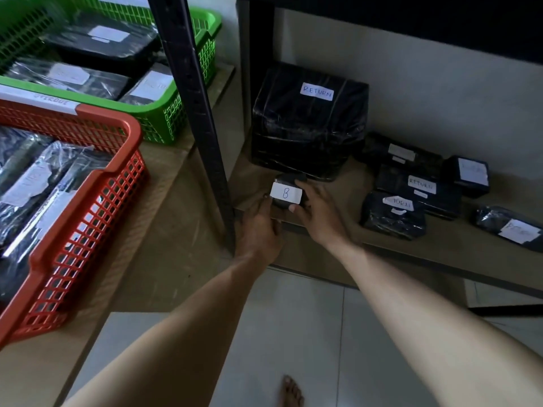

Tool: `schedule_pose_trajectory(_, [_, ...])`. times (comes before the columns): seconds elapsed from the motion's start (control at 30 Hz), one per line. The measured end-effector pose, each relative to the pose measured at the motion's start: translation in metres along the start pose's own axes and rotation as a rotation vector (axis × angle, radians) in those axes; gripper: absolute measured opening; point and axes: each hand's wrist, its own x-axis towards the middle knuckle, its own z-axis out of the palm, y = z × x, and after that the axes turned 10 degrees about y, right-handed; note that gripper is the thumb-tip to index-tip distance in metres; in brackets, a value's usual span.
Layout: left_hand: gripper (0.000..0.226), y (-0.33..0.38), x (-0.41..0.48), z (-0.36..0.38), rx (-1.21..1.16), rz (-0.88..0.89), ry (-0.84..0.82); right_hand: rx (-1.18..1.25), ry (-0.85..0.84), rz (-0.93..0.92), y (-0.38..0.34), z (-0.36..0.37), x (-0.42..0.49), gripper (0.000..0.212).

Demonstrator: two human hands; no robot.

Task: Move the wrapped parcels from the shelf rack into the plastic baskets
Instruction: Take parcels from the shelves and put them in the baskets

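With the left hand [260, 227] seemingly cupping the B parcel [286, 193] from below and the right hand [318, 214] curled round its side at the shelf's [346, 186] front edge, draw it out clear of the post [202, 113] before swinging left to a basket [108, 116]

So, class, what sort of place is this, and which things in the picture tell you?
Probably a small parcel-sorting storeroom: black-wrapped RETURN parcels on a metal shelf rack, a red basket and green basket holding more, and left hand and right hand gripping a small parcel marked B.
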Motion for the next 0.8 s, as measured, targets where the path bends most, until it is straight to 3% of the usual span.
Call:
schedule_pose_trajectory(0.2, [0.044, 0.001, 0.01, -0.007, -0.013, 0.036, -0.027, -0.146, -0.08, 0.028, -0.002, -0.009, 0.009, 0.058])
schedule_pose_trajectory(0.27, [0.043, 0.006, 0.015, -0.009, -0.029, 0.04, -0.024, -0.191, -0.027, 0.051, 0.0, -0.013, 0.01, 0.056])
schedule_pose_trajectory(0.37, [0.041, 0.019, 0.026, -0.016, -0.042, 0.086, 0.039, 0.005, 0.289, 0.21, -0.011, -0.026, 0.013, 0.051])
schedule_pose_trajectory(0.47, [0.051, 0.036, 0.044, -0.026, -0.054, 0.16, 0.115, 0.28, 0.595, 0.348, -0.03, -0.048, 0.035, 0.061])
schedule_pose_trajectory(0.6, [0.052, 0.049, 0.066, -0.036, -0.079, 0.24, 0.186, 0.418, 0.461, 0.416, -0.045, -0.073, 0.068, 0.085])
schedule_pose_trajectory(0.67, [0.052, 0.049, 0.071, -0.038, -0.063, 0.263, 0.208, 0.393, 0.362, 0.415, -0.044, -0.077, 0.072, 0.082])
schedule_pose_trajectory(0.8, [0.058, 0.046, 0.069, -0.04, 0.016, 0.305, 0.19, 0.443, 0.383, 0.385, -0.04, -0.072, 0.058, 0.075])
